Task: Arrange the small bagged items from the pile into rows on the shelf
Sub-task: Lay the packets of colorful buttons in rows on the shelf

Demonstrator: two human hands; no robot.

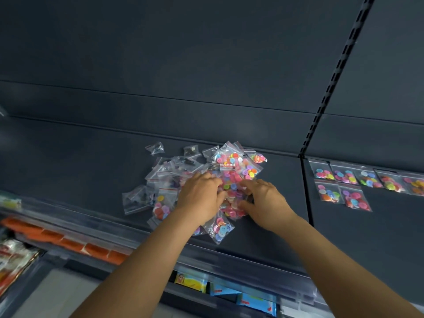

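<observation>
No brand, label or writing is readable anywhere here; the packets on the lower shelves are too blurred to make out any lettering.

Your left hand (202,198) lies palm down on the pile of bags (197,180), fingers curled into the middle of it, and your right hand (263,200) faces it from the other side, fingers and thumb curled around a clump of pink and red button bags (231,203). Both hands are touching bags, but you cannot tell from this angle exactly which single bag either one pinches.

The pile sits on the dark shelf (91,161), left of the slotted upright post (325,97). It holds too many overlapping clear zip bags to count; most contain coloured buttons, and a few at the left and back hold dark pieces.

Right of the post, on the next shelf section, the arranged bags (346,182) lie flat in 2 rows: 5 bags in the back row, the last cut off by the frame edge, and 2 bags in the front row, just in front of the first 2.

Below the shelf's front edge you see orange packs (68,242) at the left, a red and white packet (13,260), 1 yellow packet (190,282) and 2 blue packets (254,302).
</observation>
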